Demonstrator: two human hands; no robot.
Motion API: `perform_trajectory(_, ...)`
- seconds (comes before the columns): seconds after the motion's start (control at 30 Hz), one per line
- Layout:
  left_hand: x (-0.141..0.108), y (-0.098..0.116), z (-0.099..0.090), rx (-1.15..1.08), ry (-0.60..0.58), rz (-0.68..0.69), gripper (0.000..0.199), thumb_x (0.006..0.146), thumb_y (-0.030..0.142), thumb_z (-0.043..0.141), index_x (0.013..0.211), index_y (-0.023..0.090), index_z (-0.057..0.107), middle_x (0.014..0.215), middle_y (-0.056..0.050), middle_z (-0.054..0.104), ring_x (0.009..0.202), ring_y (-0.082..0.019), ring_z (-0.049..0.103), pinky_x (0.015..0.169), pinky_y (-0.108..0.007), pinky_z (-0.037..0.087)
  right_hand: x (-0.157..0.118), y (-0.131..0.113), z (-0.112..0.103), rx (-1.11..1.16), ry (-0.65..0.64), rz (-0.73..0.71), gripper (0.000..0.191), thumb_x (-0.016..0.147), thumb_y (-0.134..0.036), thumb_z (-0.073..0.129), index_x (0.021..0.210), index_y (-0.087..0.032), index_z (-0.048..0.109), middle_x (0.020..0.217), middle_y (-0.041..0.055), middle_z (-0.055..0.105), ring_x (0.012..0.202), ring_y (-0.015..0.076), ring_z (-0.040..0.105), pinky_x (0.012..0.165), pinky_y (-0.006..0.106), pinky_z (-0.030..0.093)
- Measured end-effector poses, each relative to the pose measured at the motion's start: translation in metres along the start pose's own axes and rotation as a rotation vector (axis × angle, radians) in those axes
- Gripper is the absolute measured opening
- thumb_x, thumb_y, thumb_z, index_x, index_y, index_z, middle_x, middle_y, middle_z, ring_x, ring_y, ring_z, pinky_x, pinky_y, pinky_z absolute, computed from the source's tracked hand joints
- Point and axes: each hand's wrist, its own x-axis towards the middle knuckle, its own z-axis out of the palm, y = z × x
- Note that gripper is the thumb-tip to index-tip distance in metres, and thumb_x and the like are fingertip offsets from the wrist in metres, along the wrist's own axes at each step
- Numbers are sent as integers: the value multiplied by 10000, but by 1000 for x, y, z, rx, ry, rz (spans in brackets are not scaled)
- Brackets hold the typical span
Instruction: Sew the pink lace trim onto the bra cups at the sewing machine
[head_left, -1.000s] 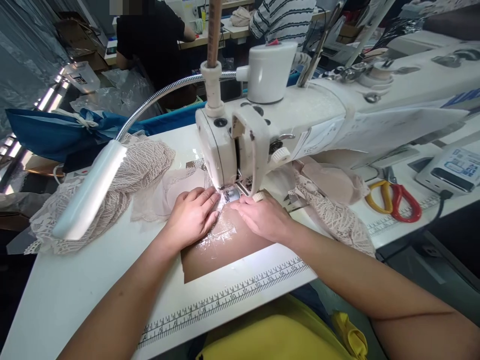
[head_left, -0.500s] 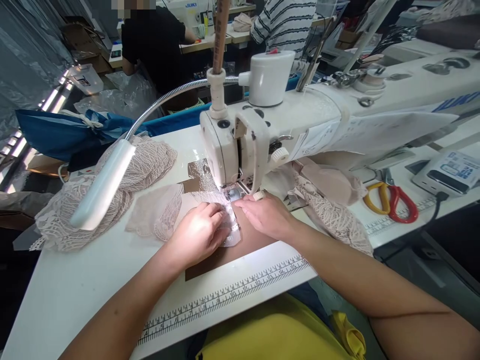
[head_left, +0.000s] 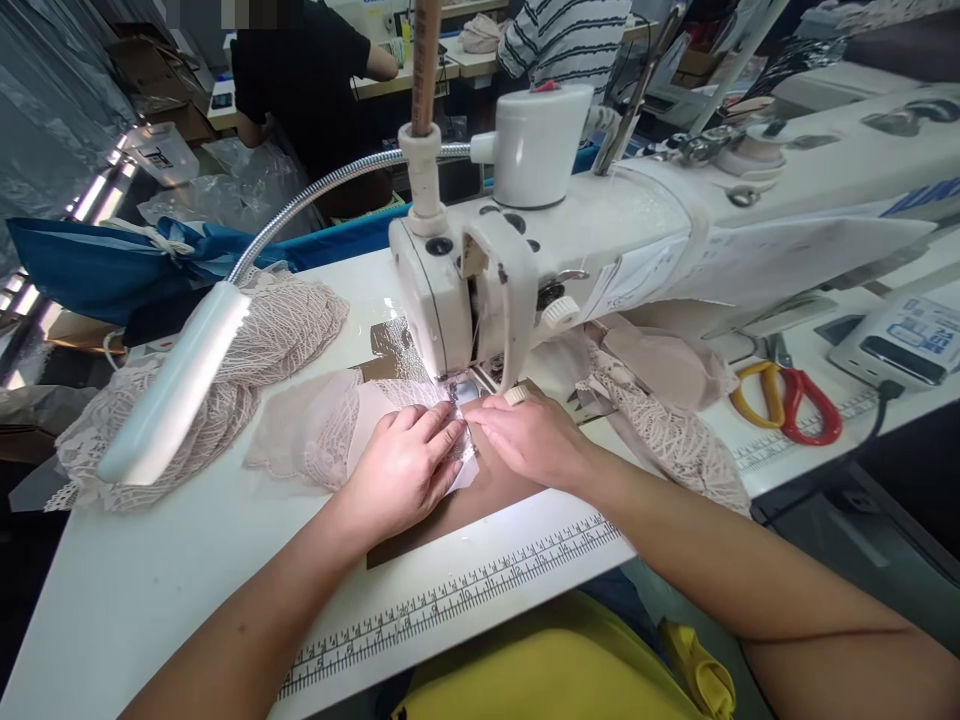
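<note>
Beige lace fabric (head_left: 324, 425) lies under the needle area of a white sewing machine (head_left: 431, 300). My left hand (head_left: 409, 455) rests palm down on the lace, fingers stretched toward the presser foot (head_left: 469, 388). Its thumb sits lower, beside a pale fabric edge. From the other side, my right hand (head_left: 529, 435) lies flat with its fingertips at the right edge of the lace, just in front of the foot. Beneath both hands is a brown sheet (head_left: 510, 485) on the white table. My fingers partly cover the lace at the needle.
Stacked lace pieces (head_left: 277, 325) lie left, under a lamp head (head_left: 176, 385) on a bendy metal arm. More lace (head_left: 667, 430) lies right of the machine, near scissors (head_left: 806, 405) with red and yellow handles. A printed ruler (head_left: 450, 605) runs along the front edge. Two people sit behind.
The lace has moved a little forward under the foot, and less of its near end shows. My left hand's fingers now lie straighter and closer to my right hand. The camera view has shifted slightly.
</note>
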Motion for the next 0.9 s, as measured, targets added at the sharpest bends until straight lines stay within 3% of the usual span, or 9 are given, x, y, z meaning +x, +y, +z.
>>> perform_trajectory(0.17, 4, -4, 4, 24, -8, -33, 432, 958, 360, 410, 1310, 148, 545, 1377, -129, 509, 1011, -284, 511, 863, -451, 459, -2, 0, 0, 58, 51, -70, 257, 856, -115, 468, 950, -172, 700, 786, 26, 675, 673, 150, 523, 647, 270, 357)
perform_trajectory(0.37, 1, -5, 2, 9, 16, -3, 402, 960, 352, 413, 1246, 127, 583, 1365, -145, 517, 1023, -280, 519, 879, -445, 459, -6, -1, 0, 82, -48, -218, 192, 887, -216, 521, 830, -179, 702, 762, 26, 632, 724, 152, 521, 662, 270, 348)
perform_trajectory(0.67, 3, -4, 1, 1, -7, 0, 403, 948, 350, 439, 1254, 129, 577, 1350, -125, 543, 1045, -284, 521, 905, -450, 454, -8, -2, 3, 32, -52, -215, 275, 926, -258, 487, 752, -165, 678, 707, 32, 597, 680, 146, 469, 648, 279, 324)
perform_trajectory(0.9, 6, -9, 2, 30, 23, 12, 420, 943, 342, 444, 1276, 115, 563, 1360, -138, 537, 1049, -292, 523, 905, -467, 456, -6, -1, 5, 31, -16, -181, 203, 889, -211, 521, 845, -178, 716, 734, 35, 605, 695, 159, 486, 651, 285, 338)
